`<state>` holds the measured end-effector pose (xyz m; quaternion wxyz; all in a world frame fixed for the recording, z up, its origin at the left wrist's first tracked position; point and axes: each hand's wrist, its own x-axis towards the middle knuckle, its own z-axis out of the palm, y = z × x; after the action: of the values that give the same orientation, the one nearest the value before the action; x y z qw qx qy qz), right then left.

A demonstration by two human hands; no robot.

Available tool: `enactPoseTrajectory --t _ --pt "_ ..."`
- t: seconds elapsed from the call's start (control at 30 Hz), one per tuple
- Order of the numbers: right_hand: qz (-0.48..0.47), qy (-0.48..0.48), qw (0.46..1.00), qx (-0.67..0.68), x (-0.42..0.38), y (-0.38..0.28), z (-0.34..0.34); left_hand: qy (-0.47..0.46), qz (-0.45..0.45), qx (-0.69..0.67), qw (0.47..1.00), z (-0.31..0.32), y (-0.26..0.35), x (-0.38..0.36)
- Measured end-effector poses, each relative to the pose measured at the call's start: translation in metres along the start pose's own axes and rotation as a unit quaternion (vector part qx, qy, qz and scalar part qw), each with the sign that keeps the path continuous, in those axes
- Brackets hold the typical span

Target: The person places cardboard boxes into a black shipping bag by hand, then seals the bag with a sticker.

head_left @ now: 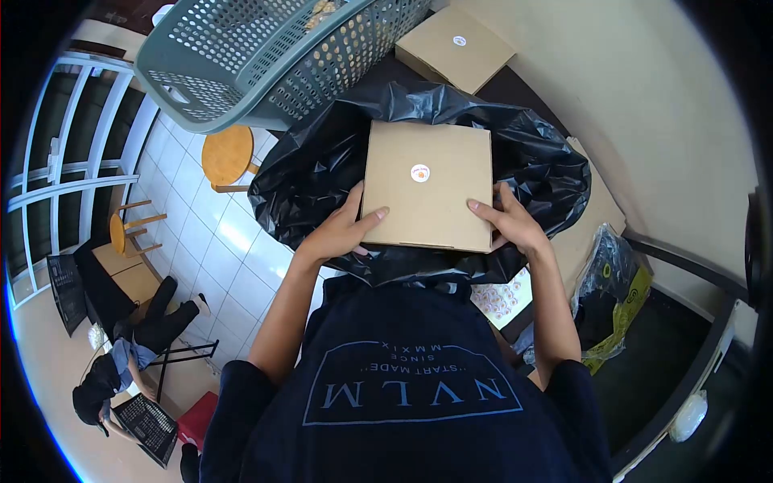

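Note:
A flat brown cardboard box (pixel 427 205) with a round white sticker on its lid lies between my two hands. Around it spreads the gaping mouth of a black plastic bag (pixel 547 173). My left hand (pixel 342 228) grips the box's near left corner, thumb on the lid and fingers down its side. At the near right corner, my right hand (pixel 513 219) holds it the same way. The fingertips under the box are partly hidden, and so is whatever lies deeper in the bag.
A grey-green perforated basket (pixel 241 105) stands at the upper left, with another cardboard box (pixel 455 44) beside it. A sheet of round stickers (pixel 503 299) lies near my right forearm. Wooden stools (pixel 228 155) stand on the tiles. At lower left, a person (pixel 121 362) handles a black crate.

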<state>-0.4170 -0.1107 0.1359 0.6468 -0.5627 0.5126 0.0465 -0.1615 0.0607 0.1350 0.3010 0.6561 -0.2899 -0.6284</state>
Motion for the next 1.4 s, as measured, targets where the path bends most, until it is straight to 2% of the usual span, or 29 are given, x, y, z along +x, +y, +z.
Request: enactPoseTrajectory --t 0.33,0.4,0.53,0.57,0.7,0.73,0.8,0.87,1.0,1.1,1.2,1.23,1.27,1.3,1.33,1.4 --pt "0.023 0.028 0.997 -0.065 0.008 0.020 0.005 -0.001 0.016 0.053 0.998 0.004 -0.016 0.016" --pt "0.021 0.007 0.997 -0.073 0.005 0.020 0.004 -0.004 0.008 0.060 0.998 0.004 -0.014 0.017" --pt "0.034 0.003 0.993 -0.114 -0.003 0.013 0.005 -0.047 -0.054 0.182 0.981 0.005 -0.001 0.008" --pt "0.064 -0.012 0.990 -0.125 -0.004 0.009 0.004 -0.067 -0.070 0.226 0.969 0.003 0.001 0.007" --pt "0.111 -0.052 0.984 -0.131 -0.010 0.003 0.000 -0.074 -0.116 0.253 0.958 0.001 0.000 0.008" --pt "0.111 -0.052 0.984 -0.130 -0.007 0.009 0.001 -0.065 -0.117 0.235 0.963 0.001 0.005 0.008" --pt "0.040 -0.001 0.994 -0.098 -0.001 0.025 0.007 -0.055 -0.118 0.217 0.968 0.005 -0.001 0.013" --pt "0.036 0.012 0.996 -0.080 0.000 0.027 0.010 0.039 -0.050 0.150 0.987 0.011 -0.028 0.031" --pt "0.011 0.017 0.998 -0.057 -0.009 0.026 0.006 0.022 -0.061 0.138 0.988 0.015 -0.011 0.021" --pt "0.027 0.006 0.997 -0.073 -0.008 0.026 0.006 0.006 -0.084 0.149 0.985 0.014 -0.008 0.016" --pt "0.017 0.019 0.997 -0.073 -0.006 0.025 0.003 -0.008 -0.101 0.204 0.974 0.013 0.001 0.013" --pt "0.014 -0.007 0.992 -0.126 -0.005 0.021 -0.004 0.057 -0.094 0.349 0.931 0.015 -0.006 0.015" --pt "0.009 -0.032 0.983 -0.180 -0.004 0.016 -0.011 0.062 -0.088 0.351 0.930 0.013 -0.006 0.013" --pt "-0.047 0.004 0.971 -0.235 -0.004 0.010 -0.017 0.086 -0.002 0.431 0.898 0.011 0.005 0.006" --pt "-0.059 0.027 0.978 -0.200 -0.008 -0.007 -0.026 0.109 0.083 0.504 0.853 0.009 0.022 -0.001" --pt "-0.117 0.092 0.988 -0.051 -0.007 -0.046 -0.045 0.115 0.112 0.389 0.907 -0.001 0.070 0.000"
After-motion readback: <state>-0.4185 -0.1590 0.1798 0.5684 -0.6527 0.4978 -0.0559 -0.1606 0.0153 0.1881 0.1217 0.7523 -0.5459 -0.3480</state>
